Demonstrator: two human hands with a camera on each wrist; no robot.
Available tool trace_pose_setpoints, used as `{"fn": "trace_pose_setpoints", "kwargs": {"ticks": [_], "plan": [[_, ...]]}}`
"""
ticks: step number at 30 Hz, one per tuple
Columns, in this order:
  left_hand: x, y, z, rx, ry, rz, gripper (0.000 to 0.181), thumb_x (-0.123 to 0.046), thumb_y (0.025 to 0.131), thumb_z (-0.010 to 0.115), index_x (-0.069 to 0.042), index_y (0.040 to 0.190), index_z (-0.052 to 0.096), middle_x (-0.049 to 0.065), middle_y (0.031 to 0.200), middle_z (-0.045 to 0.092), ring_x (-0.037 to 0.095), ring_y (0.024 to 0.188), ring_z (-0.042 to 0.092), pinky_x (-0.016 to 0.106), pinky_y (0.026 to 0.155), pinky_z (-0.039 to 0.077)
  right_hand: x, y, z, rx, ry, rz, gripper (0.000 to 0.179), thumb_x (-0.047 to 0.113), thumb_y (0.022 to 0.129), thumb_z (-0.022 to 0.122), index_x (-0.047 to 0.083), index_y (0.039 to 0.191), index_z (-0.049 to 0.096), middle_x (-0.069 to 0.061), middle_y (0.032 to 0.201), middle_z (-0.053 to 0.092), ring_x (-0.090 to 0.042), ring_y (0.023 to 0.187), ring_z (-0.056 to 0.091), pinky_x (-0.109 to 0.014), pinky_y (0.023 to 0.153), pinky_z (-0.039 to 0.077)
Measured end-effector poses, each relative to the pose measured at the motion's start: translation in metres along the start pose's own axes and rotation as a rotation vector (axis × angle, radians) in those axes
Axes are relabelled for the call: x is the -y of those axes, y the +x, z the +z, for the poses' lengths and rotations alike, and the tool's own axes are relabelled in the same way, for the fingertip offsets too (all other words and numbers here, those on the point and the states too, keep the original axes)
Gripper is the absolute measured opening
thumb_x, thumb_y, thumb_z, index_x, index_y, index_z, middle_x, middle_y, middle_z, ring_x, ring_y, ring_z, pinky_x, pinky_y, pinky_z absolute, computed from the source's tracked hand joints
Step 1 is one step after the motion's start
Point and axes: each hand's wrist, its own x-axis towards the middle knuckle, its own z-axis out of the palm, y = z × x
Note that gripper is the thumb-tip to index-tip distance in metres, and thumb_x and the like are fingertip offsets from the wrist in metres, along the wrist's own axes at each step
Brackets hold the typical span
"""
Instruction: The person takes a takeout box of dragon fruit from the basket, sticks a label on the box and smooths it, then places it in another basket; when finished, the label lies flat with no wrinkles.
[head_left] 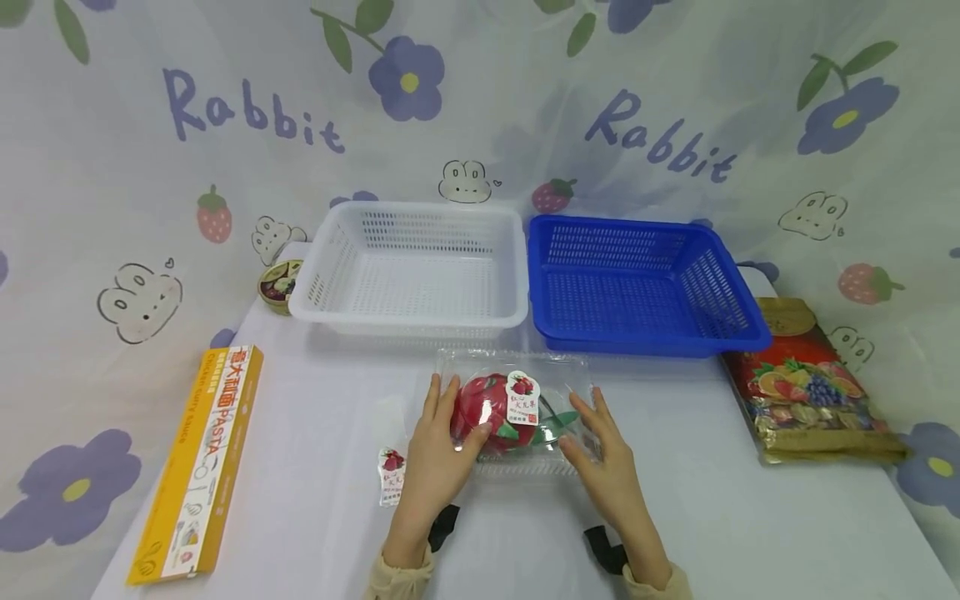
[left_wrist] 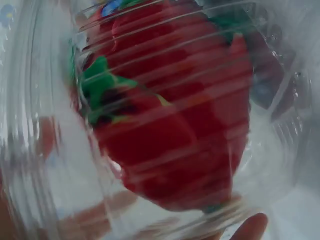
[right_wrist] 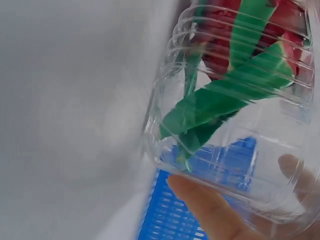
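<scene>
A clear plastic clamshell box [head_left: 562,375] lies between my two hands, over the middle of the table. Inside is a red dragon fruit [head_left: 480,400] with green leafy tips [right_wrist: 225,100]; a white printed label [head_left: 522,398] sits on the lid. My left hand [head_left: 435,450] grips the box's left side, its thumb over the top. On the opposite side my right hand [head_left: 611,458] holds the box between thumb and fingers. Through the plastic, the left wrist view shows the fruit [left_wrist: 175,125] close up. A second label [head_left: 391,477] is beside my left wrist.
Behind the box stand a white basket [head_left: 408,321] and a blue basket [head_left: 645,342], side by side. A yellow pasta box [head_left: 198,467] lies at the left. At the right is a red and gold bag [head_left: 813,383]. A small round tin [head_left: 279,287] sits by the white basket.
</scene>
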Motion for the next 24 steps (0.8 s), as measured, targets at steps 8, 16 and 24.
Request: {"fn": "trace_pose_setpoints", "kwargs": {"ticks": [8,16,24], "plan": [[-0.004,-0.012,-0.010,-0.093,-0.007,0.258,0.077,-0.038,0.074,0.082,-0.011,0.140,0.053,0.022,0.156,0.029,0.046,0.131,0.046,0.061,0.093,0.049,0.007,-0.012,-0.011,-0.043,0.017,-0.059,0.056,0.009,0.091,0.065,0.011,0.143,0.048,-0.018,0.160,0.019,-0.047,0.137,0.037,-0.048,0.096,0.047],[-0.016,-0.017,-0.020,-0.004,-0.066,0.492,0.090,-0.034,0.059,0.092,-0.019,0.139,0.054,0.022,0.161,0.014,0.042,0.145,0.027,0.060,0.103,0.042,0.026,-0.014,-0.041,-0.094,0.069,-0.171,0.055,-0.003,0.088,0.063,0.007,0.141,0.050,-0.021,0.158,0.026,-0.002,0.139,0.035,-0.014,0.096,0.044],[-0.038,-0.004,-0.020,-0.050,-0.157,0.523,0.095,-0.023,0.060,0.093,-0.013,0.143,0.048,0.024,0.160,0.014,0.046,0.144,0.026,0.058,0.101,0.043,0.045,-0.003,-0.062,-0.152,0.125,-0.379,0.055,-0.014,0.081,0.064,-0.003,0.133,0.054,-0.025,0.156,0.027,-0.002,0.140,0.037,-0.014,0.099,0.042]]}}
